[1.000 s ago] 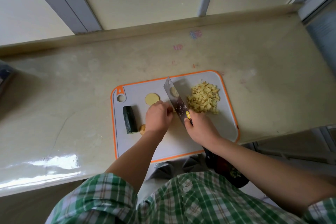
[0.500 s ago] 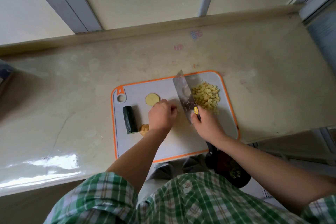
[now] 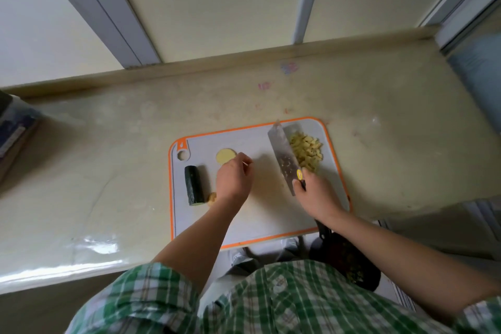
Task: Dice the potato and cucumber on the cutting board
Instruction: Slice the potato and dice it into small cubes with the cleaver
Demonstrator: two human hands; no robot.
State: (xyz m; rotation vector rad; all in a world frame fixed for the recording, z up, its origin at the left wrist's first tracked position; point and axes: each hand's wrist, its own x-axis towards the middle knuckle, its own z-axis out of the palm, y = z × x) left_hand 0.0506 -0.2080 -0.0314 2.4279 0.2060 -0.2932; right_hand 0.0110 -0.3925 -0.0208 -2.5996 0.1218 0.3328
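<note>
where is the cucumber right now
In the head view, the cucumber lies near the left edge of the cutting board, just left of the left hand and below the board's round hole.

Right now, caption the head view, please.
Right hand grips cleaver beside diced potato; left hand by potato slice; cucumber undiced.

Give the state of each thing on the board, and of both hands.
Cucumber piece: undiced, lying at the left.
Potato slice: flat, uncut.
Potato dice: heaped at the far right.
Knife: held, blade beside the heap.
Left hand: open, at the potato slice.
Right hand: grips the knife handle.
</note>
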